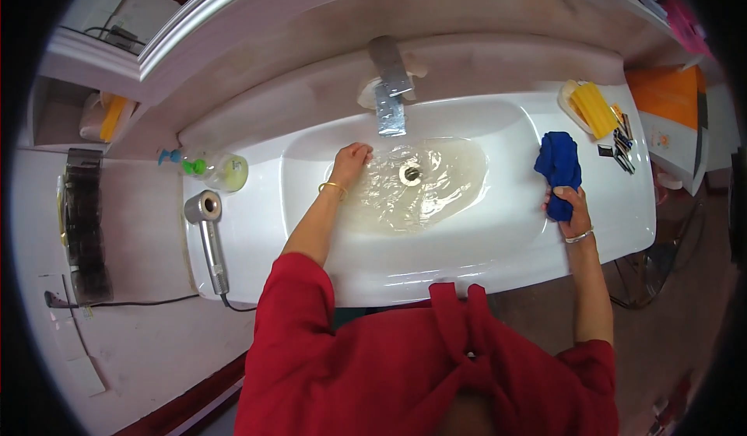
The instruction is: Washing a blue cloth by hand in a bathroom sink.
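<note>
A blue cloth (pixel 558 160) lies bunched on the right rim of the white sink (pixel 373 269), with my right hand (pixel 574 209) closed on its near end. A silver bangle circles that wrist. Over the left side of the basin is my left hand (pixel 352 163), its fingers curled in; whatever they may hold is hidden. It wears a gold bangle and is beside the shallow rippling water (pixel 436 195). Near the basin's middle the round drain (pixel 410 174) shows through the water. The silver faucet (pixel 391 109) reaches over the basin from the back.
A silver hair dryer (pixel 208 241) and clear pump bottles (pixel 206 168) occupy the left rim. On the right are a yellow ridged thing (pixel 593 109), several small dark items (pixel 622 148) and an orange-and-white box (pixel 665 117). A dark cord (pixel 148 303) runs along the left.
</note>
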A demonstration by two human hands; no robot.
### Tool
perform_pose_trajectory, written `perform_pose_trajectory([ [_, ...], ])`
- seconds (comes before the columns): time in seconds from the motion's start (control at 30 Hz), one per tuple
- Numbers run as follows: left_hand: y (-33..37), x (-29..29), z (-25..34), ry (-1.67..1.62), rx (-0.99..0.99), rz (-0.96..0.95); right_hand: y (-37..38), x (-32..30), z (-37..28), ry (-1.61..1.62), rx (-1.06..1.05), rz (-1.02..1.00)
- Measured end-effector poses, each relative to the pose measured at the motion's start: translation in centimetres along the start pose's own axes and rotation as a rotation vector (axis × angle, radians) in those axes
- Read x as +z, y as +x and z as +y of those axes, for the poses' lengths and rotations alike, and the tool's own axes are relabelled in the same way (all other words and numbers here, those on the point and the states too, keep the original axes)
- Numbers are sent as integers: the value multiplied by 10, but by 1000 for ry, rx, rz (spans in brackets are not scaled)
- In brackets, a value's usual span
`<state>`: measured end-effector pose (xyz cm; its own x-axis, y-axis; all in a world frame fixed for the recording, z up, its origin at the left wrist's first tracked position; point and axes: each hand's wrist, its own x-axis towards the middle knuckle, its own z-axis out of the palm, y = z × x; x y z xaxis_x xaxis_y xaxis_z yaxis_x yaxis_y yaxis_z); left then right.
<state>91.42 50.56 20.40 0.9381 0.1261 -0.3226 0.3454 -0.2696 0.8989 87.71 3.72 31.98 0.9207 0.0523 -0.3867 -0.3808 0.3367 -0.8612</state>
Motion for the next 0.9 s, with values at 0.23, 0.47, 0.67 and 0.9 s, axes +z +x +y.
perform_pose_trajectory([
  [0.23, -17, -31, -5, 706, 149, 341, -1, -5, 3, 12, 1, -2],
  [0.47, -20, 49, 12, 85, -15, -78, -2, -5, 2, 16, -6, 5],
  [0.67, 18, 114, 58, -73, 613, 71, -2, -3, 2, 25, -8, 10],
  [0.9, 22, 146, 62, -25, -353, -361, -1, -1, 3, 42, -28, -11],
])
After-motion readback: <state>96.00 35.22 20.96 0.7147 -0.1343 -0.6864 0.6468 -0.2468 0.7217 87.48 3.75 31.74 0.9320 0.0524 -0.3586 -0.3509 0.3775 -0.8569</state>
